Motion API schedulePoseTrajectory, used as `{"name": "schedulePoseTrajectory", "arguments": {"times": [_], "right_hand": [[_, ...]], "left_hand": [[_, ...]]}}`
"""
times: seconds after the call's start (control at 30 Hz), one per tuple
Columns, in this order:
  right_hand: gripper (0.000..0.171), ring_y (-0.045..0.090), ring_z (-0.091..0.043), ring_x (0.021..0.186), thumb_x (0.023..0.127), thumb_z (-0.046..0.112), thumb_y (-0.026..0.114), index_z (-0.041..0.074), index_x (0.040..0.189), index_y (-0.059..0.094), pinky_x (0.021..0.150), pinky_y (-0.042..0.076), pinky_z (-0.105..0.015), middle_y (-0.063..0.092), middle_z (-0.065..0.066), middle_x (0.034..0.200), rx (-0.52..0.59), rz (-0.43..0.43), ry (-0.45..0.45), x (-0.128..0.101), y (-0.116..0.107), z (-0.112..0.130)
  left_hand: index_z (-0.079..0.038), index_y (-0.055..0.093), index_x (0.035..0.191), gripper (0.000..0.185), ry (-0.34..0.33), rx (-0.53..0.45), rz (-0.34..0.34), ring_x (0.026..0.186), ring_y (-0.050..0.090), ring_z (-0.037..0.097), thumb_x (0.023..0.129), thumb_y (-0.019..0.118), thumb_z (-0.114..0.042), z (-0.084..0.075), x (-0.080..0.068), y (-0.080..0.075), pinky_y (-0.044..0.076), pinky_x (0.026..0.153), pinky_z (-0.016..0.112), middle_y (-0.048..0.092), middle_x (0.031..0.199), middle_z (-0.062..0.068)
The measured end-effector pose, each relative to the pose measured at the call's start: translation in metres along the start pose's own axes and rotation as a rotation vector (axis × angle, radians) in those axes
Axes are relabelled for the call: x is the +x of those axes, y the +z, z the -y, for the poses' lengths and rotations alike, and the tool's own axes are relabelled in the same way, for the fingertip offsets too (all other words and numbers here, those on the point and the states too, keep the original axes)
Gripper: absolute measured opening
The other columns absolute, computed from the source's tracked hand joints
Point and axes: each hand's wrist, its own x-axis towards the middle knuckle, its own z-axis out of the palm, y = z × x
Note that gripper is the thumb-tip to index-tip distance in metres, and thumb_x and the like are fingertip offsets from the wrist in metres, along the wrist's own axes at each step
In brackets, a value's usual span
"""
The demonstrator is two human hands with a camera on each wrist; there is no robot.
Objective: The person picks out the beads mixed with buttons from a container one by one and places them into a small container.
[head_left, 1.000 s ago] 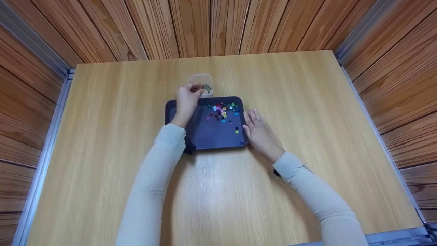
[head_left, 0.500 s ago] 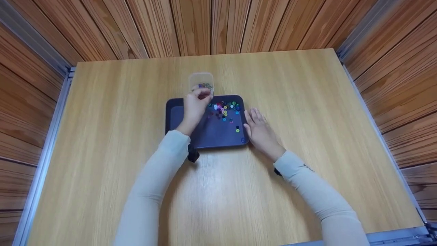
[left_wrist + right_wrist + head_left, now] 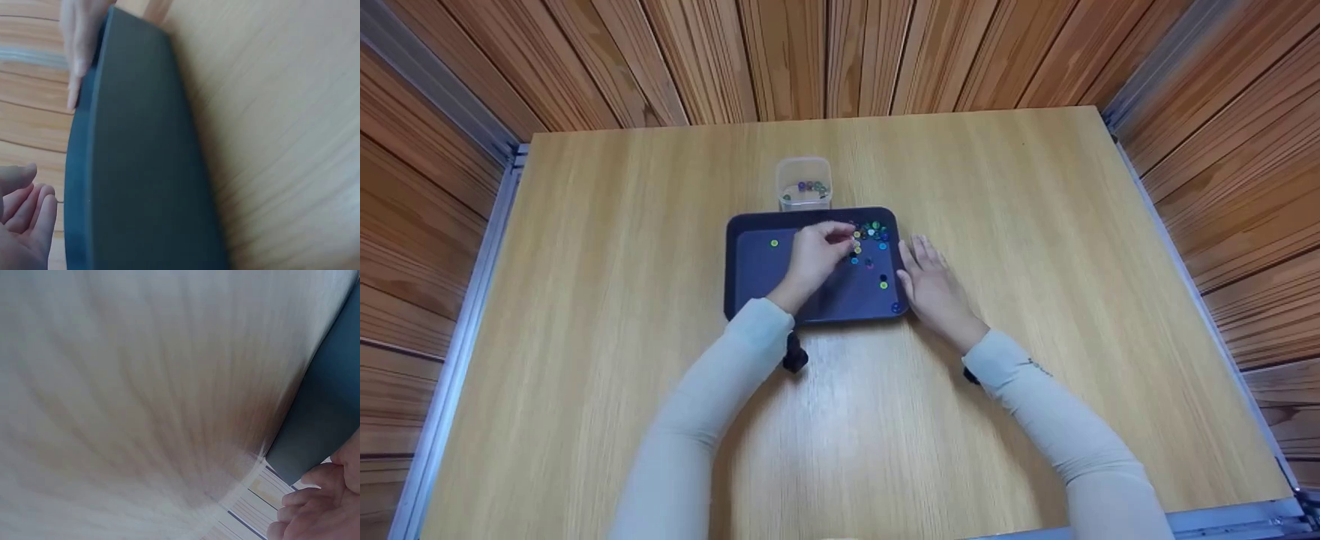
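A dark blue tray (image 3: 757, 289) lies on the table, with small colourful buttons and glass-like beads (image 3: 876, 229) gathered mostly in its back right part. My left hand (image 3: 817, 259) is over the tray at the left side of this pile, partly hiding it, fingers bent and reaching right. In the left wrist view the thumb stands apart from the fingers (image 3: 35, 211), and nothing shows between them. My right hand (image 3: 936, 292) lies along the tray's right wall, fingers straight and fingertips at the rim. A yellow button (image 3: 774, 243) sits alone in the tray's left part.
A clear plastic box (image 3: 804, 174) holding several beads stands right behind the tray. Near the tray's front right corner lie a yellow-green button (image 3: 883, 285) and a blue bead (image 3: 896, 307). Wooden panels (image 3: 787, 60) border the table (image 3: 997, 195).
My left hand has moved from the clear box toward me and right, to over the pile in the tray. The box and the lone yellow button are now uncovered. My right hand stays put.
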Motion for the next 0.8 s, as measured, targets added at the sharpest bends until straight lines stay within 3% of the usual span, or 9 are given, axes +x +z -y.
{"name": "schedulePoseTrajectory", "arguments": {"times": [0.17,0.5,0.63,0.8], "right_hand": [[0.056,0.009,-0.035,0.155,0.109,0.033,0.029,0.007,0.158,0.018,0.125,0.014,-0.051,0.011,-0.020,0.166,0.004,0.014,0.012,0.000,0.000,-0.001],[0.055,0.013,-0.038,0.154,0.109,0.029,0.031,0.004,0.157,0.022,0.125,0.015,-0.051,0.015,-0.023,0.164,0.009,-0.022,-0.010,-0.001,0.002,-0.002],[0.056,0.011,-0.036,0.154,0.109,0.030,0.031,0.004,0.157,0.021,0.125,0.014,-0.051,0.014,-0.022,0.165,0.012,-0.013,-0.008,-0.001,0.001,-0.001],[0.056,0.010,-0.035,0.155,0.109,0.030,0.030,0.003,0.157,0.020,0.125,0.015,-0.051,0.014,-0.020,0.165,-0.008,-0.014,-0.012,-0.001,0.001,-0.001]], "left_hand": [[-0.005,0.073,0.115,0.026,-0.005,0.074,0.145,0.106,0.068,0.019,0.091,0.072,-0.010,0.004,-0.008,0.014,0.055,0.095,0.031,0.074,0.115,0.008],[-0.007,0.074,0.114,0.026,0.051,0.204,0.435,0.111,0.068,0.021,0.089,0.074,-0.012,0.008,-0.019,0.036,0.051,0.101,0.032,0.075,0.114,0.009],[-0.006,0.076,0.110,0.023,0.105,0.251,0.509,0.110,0.068,0.021,0.088,0.075,-0.011,0.009,-0.020,0.041,0.051,0.101,0.031,0.076,0.110,0.008],[-0.007,0.077,0.109,0.022,0.124,0.266,0.545,0.110,0.069,0.019,0.087,0.075,-0.010,0.009,-0.019,0.045,0.051,0.100,0.030,0.076,0.110,0.007]]}}
